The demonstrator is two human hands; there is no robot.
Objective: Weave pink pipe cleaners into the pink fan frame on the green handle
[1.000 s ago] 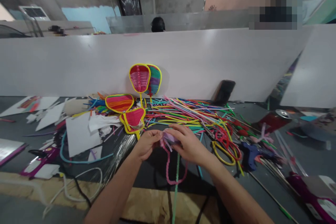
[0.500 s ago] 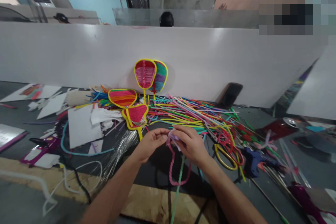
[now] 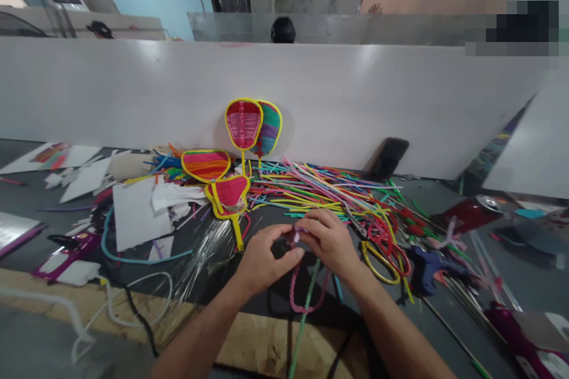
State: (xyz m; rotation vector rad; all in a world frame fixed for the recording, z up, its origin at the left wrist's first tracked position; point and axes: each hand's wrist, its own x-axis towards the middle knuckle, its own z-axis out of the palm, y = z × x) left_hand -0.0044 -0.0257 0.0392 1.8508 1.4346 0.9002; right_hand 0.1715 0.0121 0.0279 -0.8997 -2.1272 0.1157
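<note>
My left hand (image 3: 265, 257) and my right hand (image 3: 328, 243) meet at a small lilac pipe cleaner piece (image 3: 300, 234), fingertips closed on it from both sides. My left thumb sits a little below the piece, and my fingers partly hide it. From just under it hangs a loop of twisted pink pipe cleaner (image 3: 306, 310). A light green twisted stem (image 3: 303, 323) runs down past the loop toward me. To the left lies a fan shape of pink pipe cleaners with a yellow rim (image 3: 230, 196).
Colourful loose pipe cleaners (image 3: 311, 189) spread behind my hands. Two yellow-rimmed fans (image 3: 243, 124) lean on the white partition (image 3: 347, 100). Rightward are a phone (image 3: 389, 158), a blue glue gun (image 3: 424, 269) and a red can (image 3: 473, 213). White card (image 3: 140, 213) and a white cable (image 3: 142, 275) lie left.
My left hand has turned and its thumb has dropped away from the lilac piece. Both hands and the hanging pink loop have shifted slightly right. The lilac piece looks more tightly bunched.
</note>
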